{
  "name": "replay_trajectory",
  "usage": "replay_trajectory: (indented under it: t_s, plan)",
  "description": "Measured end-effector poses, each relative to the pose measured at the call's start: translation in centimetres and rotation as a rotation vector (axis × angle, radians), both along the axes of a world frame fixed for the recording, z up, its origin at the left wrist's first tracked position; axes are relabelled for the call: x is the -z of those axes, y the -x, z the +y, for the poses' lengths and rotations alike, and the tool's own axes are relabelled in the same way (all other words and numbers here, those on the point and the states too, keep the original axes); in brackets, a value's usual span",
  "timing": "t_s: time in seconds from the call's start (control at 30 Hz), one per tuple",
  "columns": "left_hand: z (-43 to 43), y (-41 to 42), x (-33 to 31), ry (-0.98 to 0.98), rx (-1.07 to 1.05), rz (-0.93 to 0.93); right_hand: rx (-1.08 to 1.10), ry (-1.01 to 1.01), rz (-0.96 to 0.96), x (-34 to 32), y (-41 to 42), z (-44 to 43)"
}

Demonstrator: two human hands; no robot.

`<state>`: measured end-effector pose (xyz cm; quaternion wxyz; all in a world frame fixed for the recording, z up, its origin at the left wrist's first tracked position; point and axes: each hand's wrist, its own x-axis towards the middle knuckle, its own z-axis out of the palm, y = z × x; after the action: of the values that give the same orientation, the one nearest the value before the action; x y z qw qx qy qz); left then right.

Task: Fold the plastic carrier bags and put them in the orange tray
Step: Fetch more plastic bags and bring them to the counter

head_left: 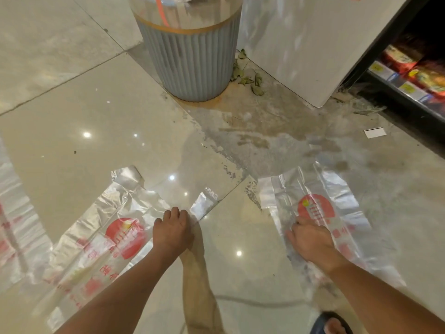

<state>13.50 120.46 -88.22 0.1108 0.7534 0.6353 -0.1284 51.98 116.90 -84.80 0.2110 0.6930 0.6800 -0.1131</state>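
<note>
**A:** where are the bags rn?

**B:** both flat on the floor (72, 104), on the near side of the bin (190, 63). left grip (172, 231) is curled on the left bag (125, 237) at its edge. right grip (310, 239) sits on the folded right bag (315, 208), can't tell if it's holding.

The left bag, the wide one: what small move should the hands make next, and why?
Probably fold it lengthwise: the left hand seems to grip the left bag at its side edge, and could carry that edge across. That bag lies spread wide, handles out, while the right bag under the right hand already looks like a narrow strip.
</note>
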Motion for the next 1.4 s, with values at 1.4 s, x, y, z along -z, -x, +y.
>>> replay_trajectory:
  t_s: [1.4]
  plan:
    - [1.2,-4.5,-22.8,0.172,-0.539,-0.774,1.128,-0.323,0.976,-21.2,0.1,6.6]
